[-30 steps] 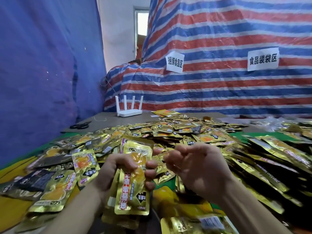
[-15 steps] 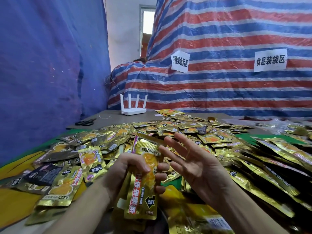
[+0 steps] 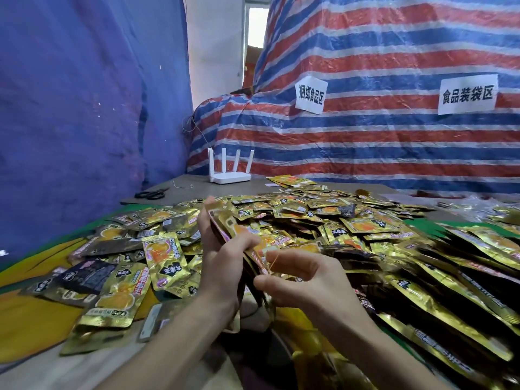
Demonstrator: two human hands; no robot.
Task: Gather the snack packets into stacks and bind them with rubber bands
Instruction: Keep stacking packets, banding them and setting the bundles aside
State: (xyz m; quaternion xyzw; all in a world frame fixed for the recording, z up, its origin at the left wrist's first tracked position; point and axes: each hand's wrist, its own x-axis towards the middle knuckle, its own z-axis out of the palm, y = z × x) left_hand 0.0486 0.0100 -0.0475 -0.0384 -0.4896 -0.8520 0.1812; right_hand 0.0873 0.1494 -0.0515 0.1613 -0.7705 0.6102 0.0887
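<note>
My left hand [image 3: 222, 266] grips a stack of gold snack packets [image 3: 225, 229], held upright and edge-on above the table. Close on the right of the stack, my right hand [image 3: 309, 280] has its fingers curled. A thin yellow rubber band [image 3: 273, 261] is stretched between its index finger and thumb, right against the stack's lower edge. A wide heap of loose gold packets [image 3: 323, 218] covers the table behind and to both sides of the hands.
A white router [image 3: 230, 177] and black scissors [image 3: 152, 194] lie at the table's far left end. A striped tarp with two paper signs [image 3: 311, 94] rises behind the table, and a blue tarp [image 3: 70, 108] on the left. More packets [image 3: 464, 277] are piled at the right.
My left hand has turned the stack from face-on to edge-on and lifted it. My right hand has gone from spread fingers to curled ones, holding the band at the stack.
</note>
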